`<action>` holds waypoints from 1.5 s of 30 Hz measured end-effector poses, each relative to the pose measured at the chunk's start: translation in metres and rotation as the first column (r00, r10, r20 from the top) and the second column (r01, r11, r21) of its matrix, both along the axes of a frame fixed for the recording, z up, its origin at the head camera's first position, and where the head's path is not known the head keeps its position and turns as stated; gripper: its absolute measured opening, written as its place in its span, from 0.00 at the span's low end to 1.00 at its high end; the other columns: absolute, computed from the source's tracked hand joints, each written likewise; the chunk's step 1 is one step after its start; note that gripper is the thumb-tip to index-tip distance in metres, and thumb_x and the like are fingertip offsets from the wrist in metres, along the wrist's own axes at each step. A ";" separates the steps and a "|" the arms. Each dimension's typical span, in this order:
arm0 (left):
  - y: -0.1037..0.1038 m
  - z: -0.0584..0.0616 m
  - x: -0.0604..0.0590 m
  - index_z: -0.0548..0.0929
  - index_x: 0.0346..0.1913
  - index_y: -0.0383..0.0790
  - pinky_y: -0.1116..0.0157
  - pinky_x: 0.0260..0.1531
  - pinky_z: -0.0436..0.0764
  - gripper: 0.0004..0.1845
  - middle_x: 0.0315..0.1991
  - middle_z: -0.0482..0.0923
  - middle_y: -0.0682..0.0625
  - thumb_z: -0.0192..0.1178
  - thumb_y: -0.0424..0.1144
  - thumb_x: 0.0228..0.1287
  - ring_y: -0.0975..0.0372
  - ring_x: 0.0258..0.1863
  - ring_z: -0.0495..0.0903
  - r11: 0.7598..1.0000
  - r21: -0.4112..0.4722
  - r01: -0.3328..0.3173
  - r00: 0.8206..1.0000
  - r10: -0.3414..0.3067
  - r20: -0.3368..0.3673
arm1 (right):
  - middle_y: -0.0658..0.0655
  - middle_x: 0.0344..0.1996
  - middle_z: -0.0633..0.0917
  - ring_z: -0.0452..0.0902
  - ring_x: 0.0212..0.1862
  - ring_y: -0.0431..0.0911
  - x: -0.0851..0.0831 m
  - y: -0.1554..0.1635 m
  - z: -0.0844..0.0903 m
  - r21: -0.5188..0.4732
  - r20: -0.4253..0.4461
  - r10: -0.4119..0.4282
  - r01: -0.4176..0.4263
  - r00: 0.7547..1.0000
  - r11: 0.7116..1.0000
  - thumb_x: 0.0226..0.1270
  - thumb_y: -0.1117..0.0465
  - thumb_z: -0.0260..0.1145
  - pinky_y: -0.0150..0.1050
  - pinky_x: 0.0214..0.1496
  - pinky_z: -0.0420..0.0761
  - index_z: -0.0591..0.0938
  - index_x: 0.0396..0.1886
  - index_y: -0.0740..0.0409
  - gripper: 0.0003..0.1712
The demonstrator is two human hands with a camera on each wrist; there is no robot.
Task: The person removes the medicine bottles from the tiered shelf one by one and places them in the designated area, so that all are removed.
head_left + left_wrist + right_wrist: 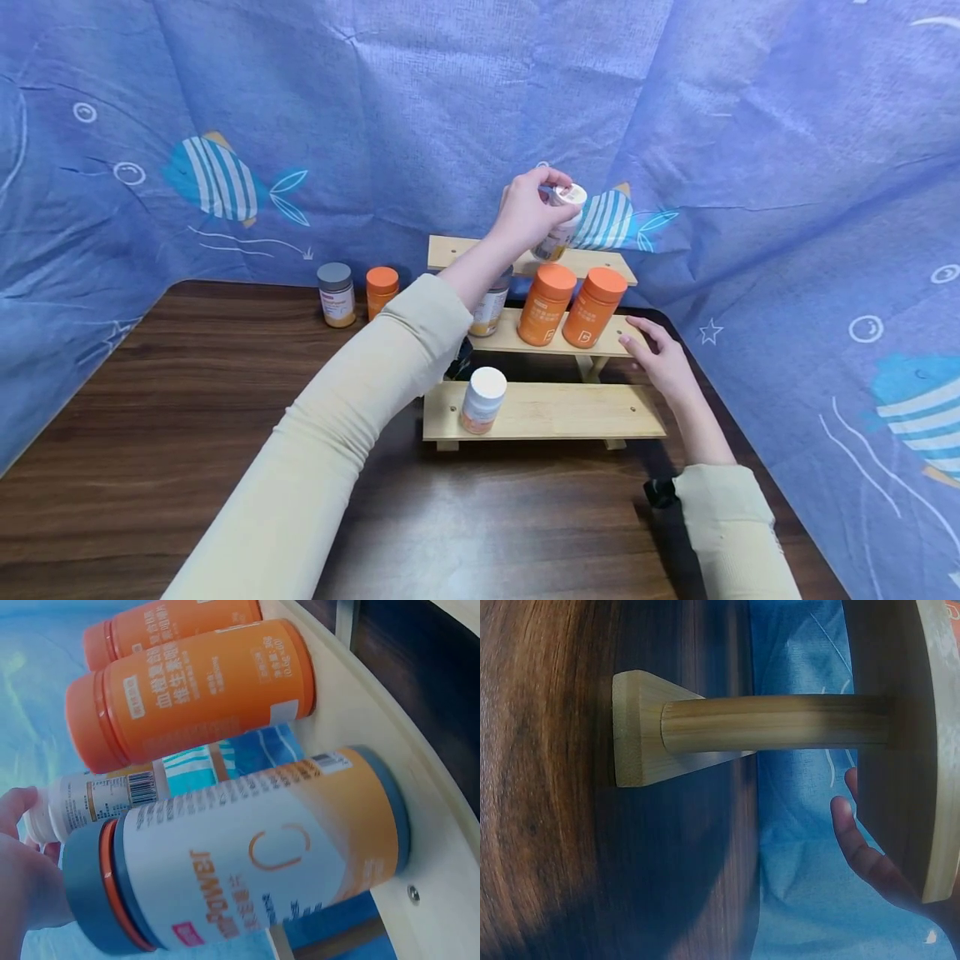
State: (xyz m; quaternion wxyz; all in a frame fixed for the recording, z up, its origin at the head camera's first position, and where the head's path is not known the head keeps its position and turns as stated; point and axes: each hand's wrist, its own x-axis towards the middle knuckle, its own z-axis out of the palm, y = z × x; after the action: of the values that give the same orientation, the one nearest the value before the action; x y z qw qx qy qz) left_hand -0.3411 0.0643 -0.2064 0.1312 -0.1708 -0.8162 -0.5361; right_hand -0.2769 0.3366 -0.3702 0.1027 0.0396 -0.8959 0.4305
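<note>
My left hand (542, 198) grips a small white-capped bottle (561, 227) near its cap, just above the top step of a three-step wooden rack (555, 412). In the left wrist view that small bottle (90, 801) shows behind my fingers (19, 825). My right hand (647, 340) lies with straight fingers against the right end of the middle step. The right wrist view has its fingers (859, 844) beside the step's edge (939, 750). Two orange bottles (547, 304) (594, 307) and a grey-capped bottle (491, 310) stand on the middle step.
A white-capped bottle (482, 400) stands on the bottom step. On the dark wooden table (187, 433) at the back left stand a grey-capped bottle (336, 294) and an orange bottle (382, 290). A blue fish-print cloth (787, 167) walls in the back and both sides.
</note>
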 end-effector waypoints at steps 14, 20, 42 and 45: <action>-0.032 0.009 0.005 0.78 0.44 0.52 0.68 0.37 0.71 0.17 0.43 0.74 0.58 0.66 0.44 0.49 0.66 0.42 0.70 0.994 0.113 0.000 0.999 -0.006 0.054 | 0.61 0.62 0.63 0.70 0.35 0.29 0.000 -0.001 0.000 -0.025 0.012 0.017 -0.017 1.000 1.000 0.60 0.51 0.60 0.28 0.29 0.78 0.67 0.61 0.57 0.31; -0.043 0.011 0.010 0.78 0.45 0.54 0.66 0.37 0.72 0.17 0.43 0.73 0.58 0.65 0.45 0.50 0.66 0.42 0.69 0.993 0.119 -0.003 0.995 -0.010 0.104 | 0.57 0.62 0.64 0.72 0.34 0.30 0.001 0.001 -0.001 0.005 0.016 -0.011 0.011 1.000 1.000 0.59 0.45 0.59 0.39 0.34 0.80 0.68 0.61 0.51 0.32; -0.103 0.005 0.024 0.78 0.45 0.53 0.66 0.38 0.73 0.19 0.45 0.73 0.56 0.66 0.48 0.48 0.65 0.43 0.69 0.994 0.052 -0.099 0.988 0.092 0.120 | 0.59 0.62 0.63 0.71 0.34 0.29 0.001 -0.002 0.003 -0.012 0.001 0.005 -0.005 1.000 1.000 0.60 0.48 0.60 0.31 0.31 0.79 0.67 0.62 0.54 0.31; -0.113 0.001 0.026 0.78 0.46 0.52 0.65 0.38 0.74 0.19 0.45 0.73 0.56 0.66 0.48 0.48 0.65 0.44 0.70 0.994 0.054 -0.096 0.988 0.089 0.124 | 0.59 0.62 0.63 0.70 0.34 0.29 0.004 -0.005 0.005 -0.020 0.001 0.008 -0.008 1.000 1.000 0.60 0.48 0.60 0.31 0.30 0.79 0.67 0.61 0.54 0.31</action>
State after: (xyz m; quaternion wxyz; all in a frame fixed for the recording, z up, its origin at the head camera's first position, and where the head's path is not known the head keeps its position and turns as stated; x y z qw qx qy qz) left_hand -0.3151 -0.0491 -0.2058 0.1113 -0.0957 -0.8133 -0.5630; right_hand -0.2731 0.3317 -0.3654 0.1010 0.0421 -0.8914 0.4399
